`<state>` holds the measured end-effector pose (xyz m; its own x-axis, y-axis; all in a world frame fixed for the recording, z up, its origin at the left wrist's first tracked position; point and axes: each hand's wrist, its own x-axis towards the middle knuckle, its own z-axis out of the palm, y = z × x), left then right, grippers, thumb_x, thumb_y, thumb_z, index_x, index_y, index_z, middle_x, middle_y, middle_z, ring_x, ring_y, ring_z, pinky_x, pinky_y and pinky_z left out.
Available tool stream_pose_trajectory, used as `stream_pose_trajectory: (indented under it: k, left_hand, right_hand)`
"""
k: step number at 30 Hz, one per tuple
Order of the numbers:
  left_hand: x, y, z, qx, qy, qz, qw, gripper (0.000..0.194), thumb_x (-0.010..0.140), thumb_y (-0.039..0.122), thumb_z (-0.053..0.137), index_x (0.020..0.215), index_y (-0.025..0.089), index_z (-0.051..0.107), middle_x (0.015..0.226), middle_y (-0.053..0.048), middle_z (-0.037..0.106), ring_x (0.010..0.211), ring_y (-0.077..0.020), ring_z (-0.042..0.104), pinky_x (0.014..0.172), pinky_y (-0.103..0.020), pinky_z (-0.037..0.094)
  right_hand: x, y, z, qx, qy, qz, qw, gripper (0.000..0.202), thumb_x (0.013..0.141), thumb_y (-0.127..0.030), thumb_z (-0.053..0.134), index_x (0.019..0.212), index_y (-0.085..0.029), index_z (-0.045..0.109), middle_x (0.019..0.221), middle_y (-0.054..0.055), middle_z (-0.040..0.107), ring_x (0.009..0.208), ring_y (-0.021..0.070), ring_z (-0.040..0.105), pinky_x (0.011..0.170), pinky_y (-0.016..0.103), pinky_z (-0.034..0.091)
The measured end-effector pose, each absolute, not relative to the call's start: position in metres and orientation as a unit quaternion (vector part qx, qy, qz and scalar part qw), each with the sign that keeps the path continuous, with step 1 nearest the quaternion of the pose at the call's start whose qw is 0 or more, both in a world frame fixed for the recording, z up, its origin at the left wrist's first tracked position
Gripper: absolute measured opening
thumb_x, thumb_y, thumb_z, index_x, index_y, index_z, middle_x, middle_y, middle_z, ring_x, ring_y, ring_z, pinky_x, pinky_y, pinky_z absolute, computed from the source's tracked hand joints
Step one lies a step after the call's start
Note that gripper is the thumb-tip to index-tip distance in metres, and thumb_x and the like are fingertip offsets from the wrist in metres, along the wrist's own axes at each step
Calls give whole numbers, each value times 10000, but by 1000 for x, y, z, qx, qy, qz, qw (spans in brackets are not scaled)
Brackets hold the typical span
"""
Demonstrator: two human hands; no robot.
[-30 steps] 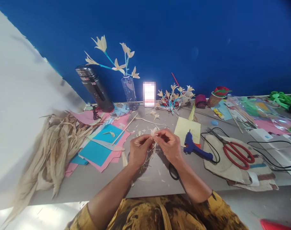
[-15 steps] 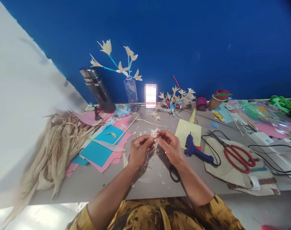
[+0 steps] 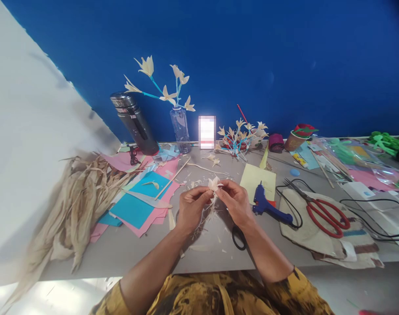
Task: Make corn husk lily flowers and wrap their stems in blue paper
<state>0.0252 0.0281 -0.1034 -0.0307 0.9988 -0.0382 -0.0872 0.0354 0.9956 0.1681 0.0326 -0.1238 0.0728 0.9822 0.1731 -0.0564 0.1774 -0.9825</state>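
A small cream husk flower [image 3: 214, 183] is pinched between both hands over the middle of the grey table [image 3: 215, 256]. My left hand [image 3: 193, 206] grips its left side with closed fingers. On its right side my right hand [image 3: 235, 202] closes thumb and fingers at the petals. Thin pale strands [image 3: 213, 209] hang below the flower between the palms. Scraps of husk lie around the hands. A black scissor handle [image 3: 239, 238] shows beside my right wrist, the rest of it hidden.
Dried husks [image 3: 84, 205] and blue paper [image 3: 137, 203] lie left. A glue gun [image 3: 270, 208] and red-handled scissors [image 3: 324, 212] on a cloth lie right. Behind stand a dark flask [image 3: 137, 124], a clear bottle [image 3: 180, 131] with flowers, and a bunch of small flowers [image 3: 240, 138].
The flower has turned slightly and shifted a little to the right, showing its petals more spread. Both hands still hold it, with a small change in finger position.
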Motion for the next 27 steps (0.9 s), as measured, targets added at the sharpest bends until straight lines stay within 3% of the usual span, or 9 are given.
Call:
stream_pose_trajectory:
  k: [5,11,17,23,27]
  left_hand:
    - [24,32,-116,451,479,528,537,117,736,293,773,724,176,773,613,-4,633,603,-119,537,637,-254,449]
    - [23,34,-127,416,449,547,570,130,732,313,798,744,190,758,647,3,649,619,-113,552,664,-262,463]
    - [25,32,-119,416,477,543,552,167,668,292,855,722,170,754,645,9,651,590,-94,538,608,-234,444]
    - [26,35,-118,299,384,524,699,232,572,253,910,674,161,723,613,13,646,534,-79,557,547,-208,450]
    - [26,37,-117,251,373,506,736,262,551,223,921,665,149,697,599,14,642,509,-72,558,535,-200,471]
  right_hand:
    - [167,30,-120,-461,-502,447,580,160,788,-348,693,811,-196,650,708,-9,621,611,129,516,552,234,403]
    - [164,24,-121,-469,-536,434,552,201,810,-380,702,881,-200,647,638,-38,542,535,111,438,509,237,349]
    - [161,26,-122,-482,-538,377,580,214,811,-371,711,738,-197,611,658,-31,523,561,108,425,536,248,353]
    - [163,29,-125,-430,-463,487,602,215,790,-387,742,753,-197,648,680,-21,590,592,118,497,576,246,423]
    - [164,29,-127,-412,-444,512,609,229,774,-403,766,762,-202,657,724,-11,623,606,116,513,582,239,441]
